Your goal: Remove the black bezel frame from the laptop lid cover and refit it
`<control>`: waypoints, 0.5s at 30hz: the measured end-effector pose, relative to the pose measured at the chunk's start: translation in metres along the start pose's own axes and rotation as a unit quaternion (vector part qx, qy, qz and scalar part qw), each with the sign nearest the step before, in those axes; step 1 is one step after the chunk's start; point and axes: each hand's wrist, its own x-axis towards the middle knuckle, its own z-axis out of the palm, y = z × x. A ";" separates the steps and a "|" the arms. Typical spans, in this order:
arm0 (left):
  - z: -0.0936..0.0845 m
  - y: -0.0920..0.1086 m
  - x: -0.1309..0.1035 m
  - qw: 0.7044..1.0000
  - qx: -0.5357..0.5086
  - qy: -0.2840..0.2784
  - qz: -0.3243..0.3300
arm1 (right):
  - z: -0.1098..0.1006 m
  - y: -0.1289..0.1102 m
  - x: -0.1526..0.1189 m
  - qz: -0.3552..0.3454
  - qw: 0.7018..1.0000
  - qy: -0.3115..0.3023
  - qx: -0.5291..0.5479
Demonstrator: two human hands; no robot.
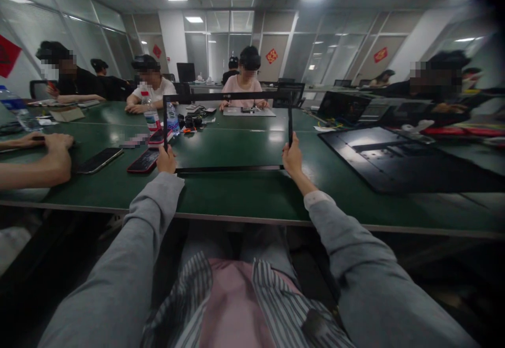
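A thin black rectangular frame (pixel 232 169), like a screen bezel, is held upright above the green table, and the table shows through its opening. My left hand (pixel 167 160) grips its left side near the lower corner. On the opposite side, my right hand (pixel 292 156) is closed around the right upright. To the left of my left hand lie a phone with a red edge (pixel 143 161) and a larger dark phone (pixel 101 160). A large black panel (pixel 410 161), partly shiny, lies flat to the right of my right hand.
Plastic bottles (pixel 151 115) and small black items (pixel 192 121) stand beyond the frame's left side. Another person's hands (pixel 55 148) rest at the far left. Someone works opposite at a grey board (pixel 252 111). Computer equipment (pixel 343 107) is at the back right of the green table (pixel 236 195).
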 end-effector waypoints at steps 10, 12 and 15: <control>0.001 -0.003 0.001 0.988 0.113 -0.106 0.004 | 0.014 0.044 0.002 0.112 0.992 -0.057 0.000; 0.001 -0.004 0.002 0.985 0.127 -0.118 0.000 | 0.017 0.047 0.004 0.112 0.991 -0.062 0.028; 0.002 -0.006 0.003 0.984 0.133 -0.115 0.006 | 0.021 0.055 0.006 0.103 0.991 -0.063 0.064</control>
